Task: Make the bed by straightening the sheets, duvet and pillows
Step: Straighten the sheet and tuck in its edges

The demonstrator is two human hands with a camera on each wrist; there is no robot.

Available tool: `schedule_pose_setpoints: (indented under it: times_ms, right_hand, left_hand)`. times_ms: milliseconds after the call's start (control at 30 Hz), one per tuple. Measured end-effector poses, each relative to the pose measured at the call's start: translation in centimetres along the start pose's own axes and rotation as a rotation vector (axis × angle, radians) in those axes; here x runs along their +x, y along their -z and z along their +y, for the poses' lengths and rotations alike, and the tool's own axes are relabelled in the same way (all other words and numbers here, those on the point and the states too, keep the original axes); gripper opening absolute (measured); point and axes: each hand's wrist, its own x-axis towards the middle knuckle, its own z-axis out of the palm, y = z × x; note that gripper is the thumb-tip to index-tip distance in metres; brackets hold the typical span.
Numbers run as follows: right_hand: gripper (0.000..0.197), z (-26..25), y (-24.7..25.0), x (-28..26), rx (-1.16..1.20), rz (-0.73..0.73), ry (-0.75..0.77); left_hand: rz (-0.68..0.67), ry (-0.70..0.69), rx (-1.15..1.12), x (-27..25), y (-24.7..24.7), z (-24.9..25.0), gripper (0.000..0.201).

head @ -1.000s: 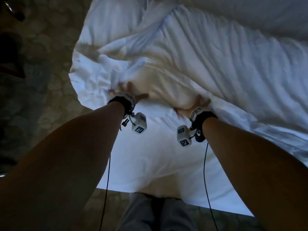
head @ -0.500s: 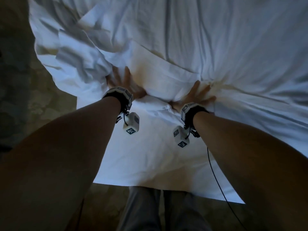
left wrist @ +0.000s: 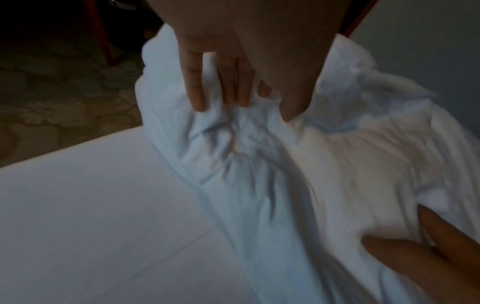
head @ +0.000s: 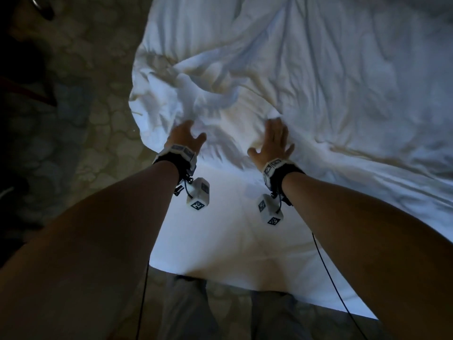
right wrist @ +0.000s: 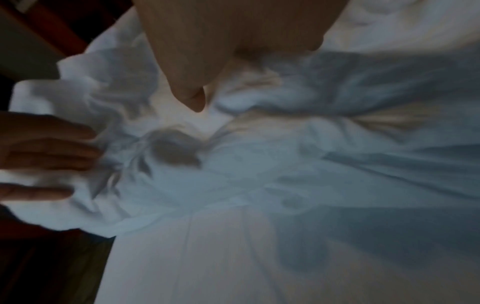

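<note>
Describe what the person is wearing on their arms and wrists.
Both forearms are bare, with no sleeves. The left hand and right hand each have a black wrist strap topped with white marker tiles. A white cube camera printed with black square tags hangs under each wrist, and a thin black cable trails back from each.

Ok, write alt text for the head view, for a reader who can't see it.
Two bare forearms reach out over a bed, the left hand and right hand on the edge of a rumpled white duvet. Nearer lies a smooth white sheet, with patterned carpet at left.
</note>
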Motion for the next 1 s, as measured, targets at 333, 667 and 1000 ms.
schedule_pose_setpoints:
  times_ms: [333, 667, 1000]
  right_hand:
    - [0.111, -13.7, -3.4, 1.8, -0.077, -0.081, 0.074]
    - [0.148, -15.5, -10.2, 6.8, -0.229, -0.150, -0.101]
    - [0.117, -22.0, -7.1, -3.0, -0.145, -0.123, -0.014]
  left_hand:
    - [0.043, 0.355, -0.164, 8.2, 7.9, -7.2, 0.113]
    - [-0.345, 0.154, -0.336, 14.4, 3.2, -13.0, 0.099]
    - [-0.378, -0.073, -0.090, 4.1, 12.7, -14.2, 0.066]
